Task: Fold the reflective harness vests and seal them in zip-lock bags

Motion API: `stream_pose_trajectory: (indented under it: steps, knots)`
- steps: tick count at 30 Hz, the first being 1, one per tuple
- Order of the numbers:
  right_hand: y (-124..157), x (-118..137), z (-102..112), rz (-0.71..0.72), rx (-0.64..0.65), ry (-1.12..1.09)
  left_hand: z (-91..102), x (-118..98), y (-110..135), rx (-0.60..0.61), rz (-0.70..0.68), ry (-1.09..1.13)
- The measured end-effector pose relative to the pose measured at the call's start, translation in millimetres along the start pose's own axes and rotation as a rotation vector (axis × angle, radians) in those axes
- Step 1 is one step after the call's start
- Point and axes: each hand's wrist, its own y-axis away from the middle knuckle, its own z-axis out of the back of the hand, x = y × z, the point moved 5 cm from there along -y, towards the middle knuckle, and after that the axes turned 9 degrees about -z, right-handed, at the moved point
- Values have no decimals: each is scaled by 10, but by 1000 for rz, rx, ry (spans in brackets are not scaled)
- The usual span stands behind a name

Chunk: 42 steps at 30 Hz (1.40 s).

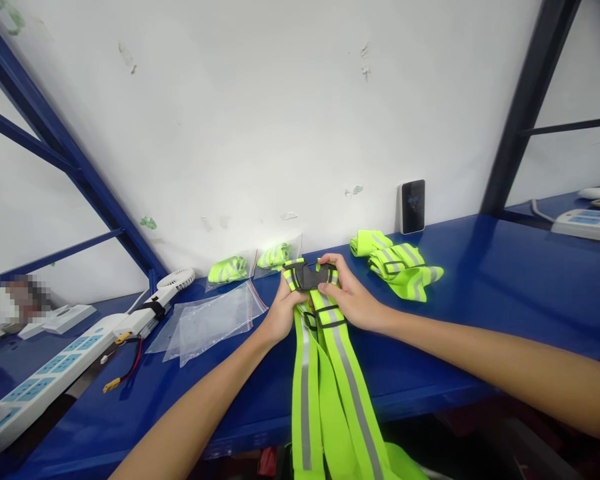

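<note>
Both hands grip a neon-yellow reflective strap harness (353, 380) with grey stripes. My left hand (280, 312) is closed on the left side of its black plastic buckle (309, 277), which spans the gap between my hands. On the buckle's right side, my right hand (351, 297) pinches with thumb and fingers. From there the straps hang down over the table's front edge, past black slider loops just under the buckle. Whether the buckle is fully clicked together, I cannot tell.
Clear zip bags (215, 323) lie left of my hands. Behind stand bagged yellow bands (229, 269). Rolled yellow straps (397, 263) sit right, near a phone-like device (413, 207) against the wall. A power strip (50, 373), wires (130, 363) and small fan (177, 280) are left.
</note>
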Motion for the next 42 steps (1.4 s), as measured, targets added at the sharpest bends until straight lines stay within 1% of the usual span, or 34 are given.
stream_pose_trajectory:
  steps: [3, 6, 10, 11, 13, 14, 16, 18, 19, 21, 23, 25, 28, 32, 34, 35, 37, 40, 42]
  knots:
    - [-18, -18, 7, 21, 21, 4, 9, 51, -17, 13, 18, 106]
    - [-26, -6, 38, 68, 2, 53, 1, 33, -48, -14, 4, 53]
    - [-44, 16, 57, 79, 34, 34, -33, -71, -92, 9, -50, -19]
    - [-50, 24, 66, 84, 22, 22, -31, -95, -100, 8, -66, -34]
    - [-66, 28, 93, 82, -41, -5, -13, -123, -112, -8, -92, -58]
    - [-76, 15, 105, 59, -75, -36, 0, -126, -116, -23, -99, -63]
    - [-96, -44, 117, -37, -121, -131, 31, -111, -121, -63, -98, -52]
    - [-111, -104, 117, -126, -137, -212, 61, -91, -125, -102, -96, -29]
    - [-119, -123, 112, -149, -128, -217, 73, -83, -125, -118, -97, -19]
    - [-140, -151, 97, -161, -81, -143, 90, -74, -123, -141, -99, -12]
    - [-164, -182, 94, -135, -51, -21, 96, -68, -114, -156, -99, -14]
    - [-183, -218, 116, -75, -90, 85, 85, -59, -104, -163, -88, -9]
    - [-184, -261, 124, 25, -171, 168, 23, -53, -89, -160, -92, -13]
    - [-129, -284, 62, 58, -239, 199, -87, -59, -66, -177, -187, -60]
    - [-84, -268, 25, 61, -251, 189, -114, -50, -60, -182, -228, -95]
    - [-62, -255, 6, 64, -237, 165, -118, -41, -62, -173, -234, -106]
    - [-30, -224, -26, 57, -170, 95, -108, -24, -78, -131, -214, -97]
    - [-21, -185, -21, -37, -50, 24, -67, -37, -106, -69, -171, -37]
    - [-33, -134, 13, -87, 15, 27, -33, -60, -117, -60, -150, -2]
